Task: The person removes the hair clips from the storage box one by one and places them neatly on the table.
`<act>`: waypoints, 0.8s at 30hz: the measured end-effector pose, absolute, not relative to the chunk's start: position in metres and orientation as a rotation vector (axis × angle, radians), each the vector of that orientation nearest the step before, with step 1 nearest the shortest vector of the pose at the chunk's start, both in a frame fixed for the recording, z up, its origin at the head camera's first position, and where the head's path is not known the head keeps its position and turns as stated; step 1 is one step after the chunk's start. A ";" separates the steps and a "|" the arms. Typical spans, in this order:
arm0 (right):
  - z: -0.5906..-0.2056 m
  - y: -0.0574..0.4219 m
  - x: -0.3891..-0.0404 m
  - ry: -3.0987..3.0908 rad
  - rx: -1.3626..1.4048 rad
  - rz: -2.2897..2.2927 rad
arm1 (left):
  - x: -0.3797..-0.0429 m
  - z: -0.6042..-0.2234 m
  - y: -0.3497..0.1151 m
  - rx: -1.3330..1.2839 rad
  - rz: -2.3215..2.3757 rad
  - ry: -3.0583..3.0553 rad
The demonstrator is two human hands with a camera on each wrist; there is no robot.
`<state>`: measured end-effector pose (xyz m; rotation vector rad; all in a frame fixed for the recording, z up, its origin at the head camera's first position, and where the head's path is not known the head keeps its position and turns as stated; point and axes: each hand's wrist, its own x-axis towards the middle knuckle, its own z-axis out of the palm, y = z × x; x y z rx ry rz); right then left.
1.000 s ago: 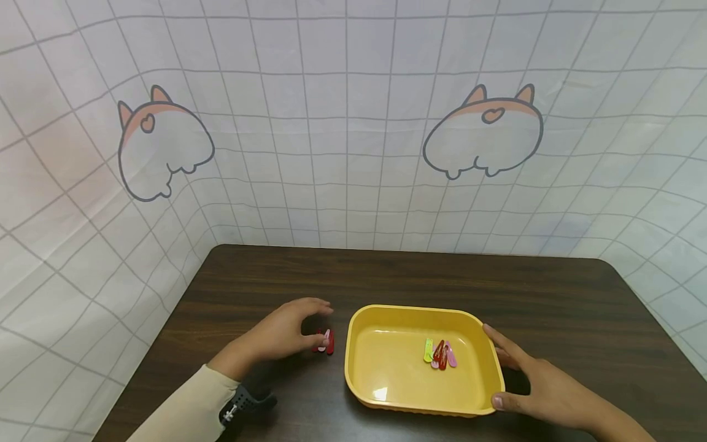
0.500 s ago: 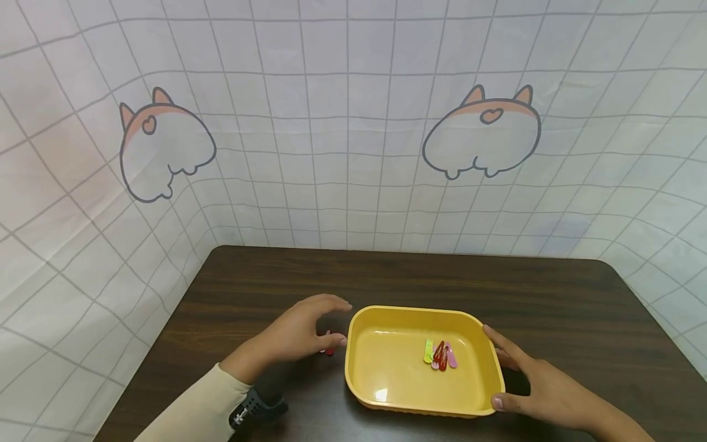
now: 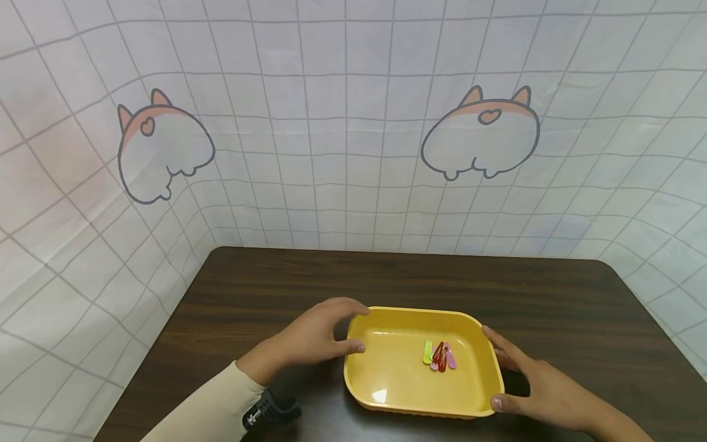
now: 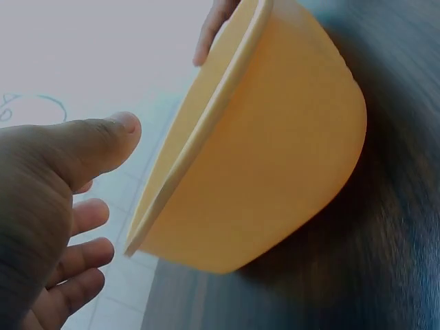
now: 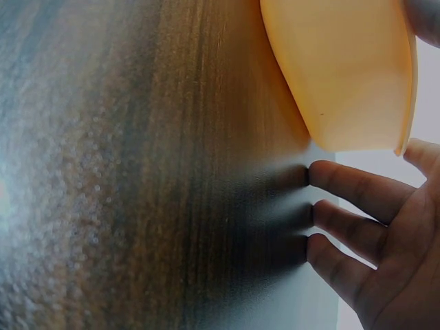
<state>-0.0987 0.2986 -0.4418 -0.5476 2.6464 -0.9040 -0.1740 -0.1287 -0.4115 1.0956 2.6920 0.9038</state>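
Observation:
A yellow plastic basin (image 3: 386,393) stands on the dark wood table. Inside, right of its middle, lies a small cluster of snap hair clips (image 3: 442,358), red, pink and yellow-green. My left hand (image 3: 317,334) hovers at the left rim, thumb and fingers spread with nothing seen between them; in the left wrist view a gap shows between that hand (image 4: 48,213) and the rim. At the right end, my right hand (image 3: 544,390) rests its index finger and thumb against the rim. In the right wrist view its other fingers (image 5: 354,189) reach down to the tabletop.
The table (image 3: 265,276) extends behind and beside the basin, its back edge against a white grid-patterned curtain (image 3: 309,153) with printed cartoon animals. A dark watch band (image 3: 270,411) is on the left wrist, below a cream sleeve (image 3: 215,405).
My left hand has moved right, from above red and pink hair clips on the table to the basin's left rim. Those clips are now out of sight. The right hand stays put.

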 end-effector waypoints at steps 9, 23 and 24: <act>-0.442 0.301 -0.102 2.640 -0.536 -0.895 | -0.173 -0.413 -0.107 1.148 0.836 2.693; -0.442 0.303 -0.105 2.646 -0.550 -0.882 | -0.171 -0.413 -0.079 1.222 0.800 2.662; -0.442 0.303 -0.106 2.643 -0.548 -0.883 | -0.171 -0.413 -0.077 1.225 0.795 2.659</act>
